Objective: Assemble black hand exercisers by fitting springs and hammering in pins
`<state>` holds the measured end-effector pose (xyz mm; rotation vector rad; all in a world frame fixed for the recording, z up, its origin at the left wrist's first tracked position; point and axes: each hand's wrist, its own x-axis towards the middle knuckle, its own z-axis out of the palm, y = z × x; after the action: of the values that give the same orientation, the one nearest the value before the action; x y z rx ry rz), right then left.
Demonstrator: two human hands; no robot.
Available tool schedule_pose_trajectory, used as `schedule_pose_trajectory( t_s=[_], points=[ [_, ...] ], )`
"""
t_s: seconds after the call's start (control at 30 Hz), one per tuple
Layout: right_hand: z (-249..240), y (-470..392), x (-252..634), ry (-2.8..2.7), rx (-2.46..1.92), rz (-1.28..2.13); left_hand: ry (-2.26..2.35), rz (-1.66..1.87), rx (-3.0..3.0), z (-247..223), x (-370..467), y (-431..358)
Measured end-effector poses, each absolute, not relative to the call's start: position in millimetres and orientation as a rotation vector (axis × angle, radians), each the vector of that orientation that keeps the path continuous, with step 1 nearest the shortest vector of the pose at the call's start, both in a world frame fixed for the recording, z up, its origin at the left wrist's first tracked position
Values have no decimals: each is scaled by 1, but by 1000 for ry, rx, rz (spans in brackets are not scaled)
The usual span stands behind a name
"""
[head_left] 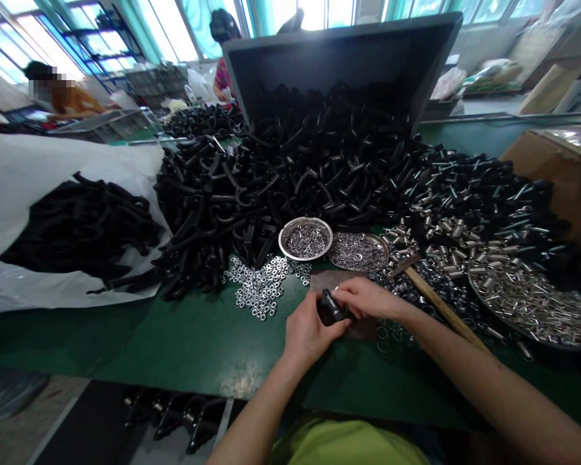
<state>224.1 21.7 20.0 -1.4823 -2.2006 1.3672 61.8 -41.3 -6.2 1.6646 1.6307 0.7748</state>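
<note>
Fingers of my left hand [306,329] curl around a small black plastic part [333,306], gripping it from the left. My right hand [361,297] pinches at the top and right side of the same part; any small piece between those fingertips is too small to make out. Beneath both hands lies a flat brownish plate [365,329] on the green table. Loose hex nuts [259,284] are spread just left of the plate. Beyond it stand a metal bowl [305,239] of small pins and a dish [358,252] of small rings.
Black curved parts [290,174] pile up from a tipped grey bin [343,58]. A white sack [10,194] holds more at left. A hammer [436,300], springs [452,248] and a tray of metal pins [532,303] lie right. Two people sit across the room.
</note>
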Motion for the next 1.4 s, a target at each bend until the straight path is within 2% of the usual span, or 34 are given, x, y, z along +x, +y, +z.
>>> schedule_pose_trajectory(
  t_s=[0.03, 0.07, 0.23, 0.5, 0.7, 0.9, 1.03, 1.4],
  points=[
    [23, 40, 222, -2366, -1519, 973, 1661, 694, 1803, -7, 61, -40],
    [25, 58, 217, -2398, -1544, 766, 1677, 613, 1937, -8, 60, -40],
    [20, 136, 172, -2455, -1589, 389, 1655, 438, 2222, -12, 62, -40],
    [-2, 168, 146, -2482, -1574, 324, 1638, 461, 2222, -18, 59, -37],
    [9, 145, 170, -2272, -1535, 432, 1631, 449, 2239, -19, 58, -35],
    [5, 53, 217, -1847, -1279, 1075, 1608, 464, 2247, -18, 57, -33],
    [-13, 13, 227, -2019, -1300, 821, 1589, 464, 2261, -18, 58, -33],
    [-29, -11, 209, -2364, -1287, 94, 1572, 491, 2269, -17, 57, -35]
  ],
)
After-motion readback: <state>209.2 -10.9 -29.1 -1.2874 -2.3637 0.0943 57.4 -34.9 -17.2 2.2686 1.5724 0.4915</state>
